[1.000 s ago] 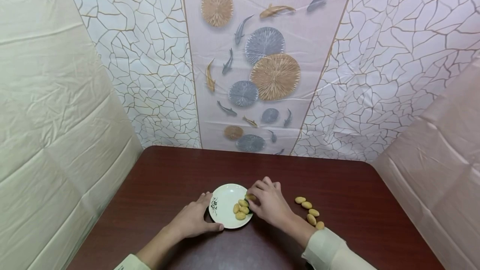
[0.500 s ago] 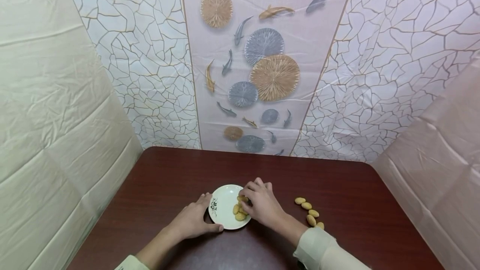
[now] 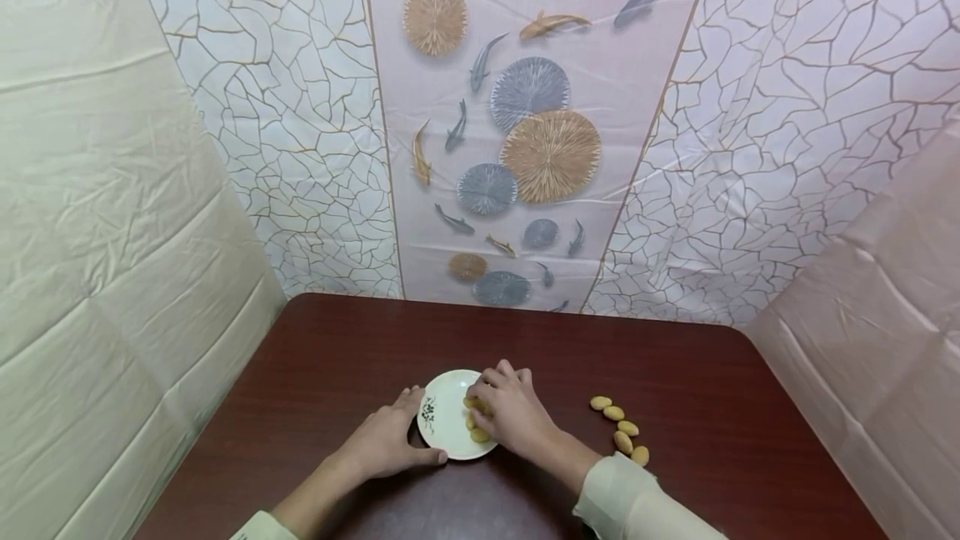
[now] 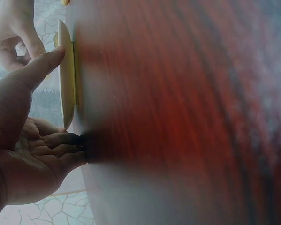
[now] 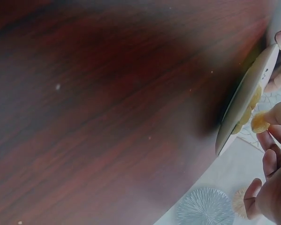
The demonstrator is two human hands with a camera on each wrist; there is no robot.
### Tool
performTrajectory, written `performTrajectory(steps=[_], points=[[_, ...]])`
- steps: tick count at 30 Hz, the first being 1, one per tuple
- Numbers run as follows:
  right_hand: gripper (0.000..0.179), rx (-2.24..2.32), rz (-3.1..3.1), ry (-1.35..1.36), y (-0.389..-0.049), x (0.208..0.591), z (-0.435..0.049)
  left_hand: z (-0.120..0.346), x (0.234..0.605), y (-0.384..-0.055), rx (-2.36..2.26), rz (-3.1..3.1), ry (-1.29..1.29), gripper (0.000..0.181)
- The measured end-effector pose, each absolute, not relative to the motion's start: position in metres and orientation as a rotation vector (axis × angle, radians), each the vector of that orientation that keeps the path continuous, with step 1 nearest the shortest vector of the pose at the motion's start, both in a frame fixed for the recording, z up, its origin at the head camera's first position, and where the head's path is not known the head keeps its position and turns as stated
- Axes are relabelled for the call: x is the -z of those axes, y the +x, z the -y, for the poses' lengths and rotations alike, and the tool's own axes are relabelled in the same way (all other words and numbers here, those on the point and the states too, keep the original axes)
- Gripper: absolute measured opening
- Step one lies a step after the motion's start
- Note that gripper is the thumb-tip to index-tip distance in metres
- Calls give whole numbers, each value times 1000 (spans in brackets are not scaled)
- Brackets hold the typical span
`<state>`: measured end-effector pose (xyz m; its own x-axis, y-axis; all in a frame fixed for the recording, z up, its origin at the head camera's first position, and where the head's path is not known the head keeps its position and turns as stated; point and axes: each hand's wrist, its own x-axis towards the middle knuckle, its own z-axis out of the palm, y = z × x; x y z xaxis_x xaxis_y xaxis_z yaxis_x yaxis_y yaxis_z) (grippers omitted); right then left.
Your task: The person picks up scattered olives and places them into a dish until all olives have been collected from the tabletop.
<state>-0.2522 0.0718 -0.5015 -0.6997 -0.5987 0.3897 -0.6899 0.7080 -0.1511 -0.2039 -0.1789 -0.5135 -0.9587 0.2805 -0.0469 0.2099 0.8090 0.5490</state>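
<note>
With the plate on the counter braced by the left hand, fingers spread, the yellow piece pinched over it by the right hand is best lowered gently.

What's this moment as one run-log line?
left hand: touches plate | right hand: pinches yellow piece over plate | five yellow pieces: on table, right of plate

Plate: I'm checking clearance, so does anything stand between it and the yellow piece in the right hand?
Yes: in the right wrist view, other yellow pieces on the plate appear to lie just under the held piece; no pieces show on the plate's patterned side.
</note>
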Motion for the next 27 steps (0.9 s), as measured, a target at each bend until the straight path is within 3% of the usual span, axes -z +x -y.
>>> performTrajectory(steps=[27], points=[[13, -405, 2629, 1025, -268, 513, -61, 179, 511, -202, -850, -2864, 380, 121]])
